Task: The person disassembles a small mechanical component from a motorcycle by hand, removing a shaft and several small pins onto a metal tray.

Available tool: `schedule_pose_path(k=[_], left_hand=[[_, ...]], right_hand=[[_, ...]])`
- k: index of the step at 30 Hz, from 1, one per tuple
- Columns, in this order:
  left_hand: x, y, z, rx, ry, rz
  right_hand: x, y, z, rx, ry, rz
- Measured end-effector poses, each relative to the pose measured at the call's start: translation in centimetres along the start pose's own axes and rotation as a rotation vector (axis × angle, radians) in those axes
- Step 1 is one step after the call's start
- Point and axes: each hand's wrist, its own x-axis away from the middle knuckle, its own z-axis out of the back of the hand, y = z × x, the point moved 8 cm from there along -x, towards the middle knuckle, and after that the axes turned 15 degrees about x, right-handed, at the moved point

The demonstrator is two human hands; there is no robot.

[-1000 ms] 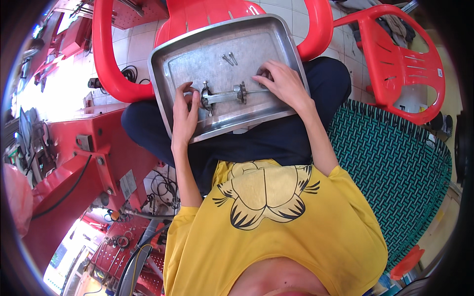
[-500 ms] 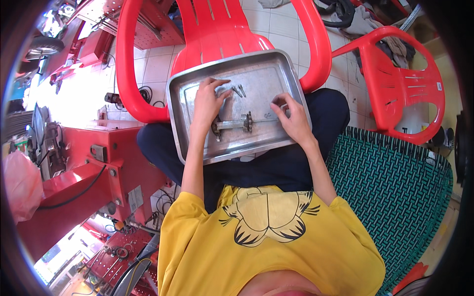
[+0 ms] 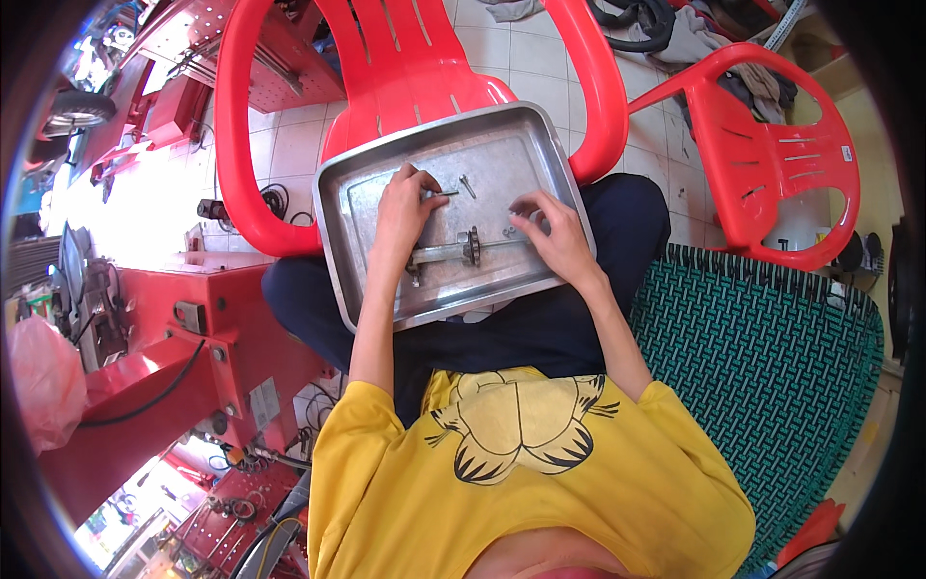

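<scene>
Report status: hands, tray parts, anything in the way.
Left hand pinching one bolt, another bolt loose. Right hand near small pieces, grip unclear. Shaft in tray, left wrist partly hiding its end.

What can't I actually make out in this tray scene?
In the head view:
Slim bolt: one end, hidden by the fingertips of the left hand.
Metal shaft: part of its left end, behind the left wrist.
Right hand: whether it holds anything, because its fingers curl inward.
Tiny pieces beside it: too small to identify.
</scene>
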Motion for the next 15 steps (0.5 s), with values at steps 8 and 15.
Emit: schedule_pose_path(k=[8, 15], left_hand=[[3.4, 4.7, 1.1, 0.402, 0.118, 0.071], [6.6, 5.9, -0.4, 0.510, 0.121, 0.001]], right_hand=[[0.1, 0.0, 0.5, 0.022, 0.034, -0.039], [0.2, -2.3, 0.0, -0.073, 0.033, -0.017]])
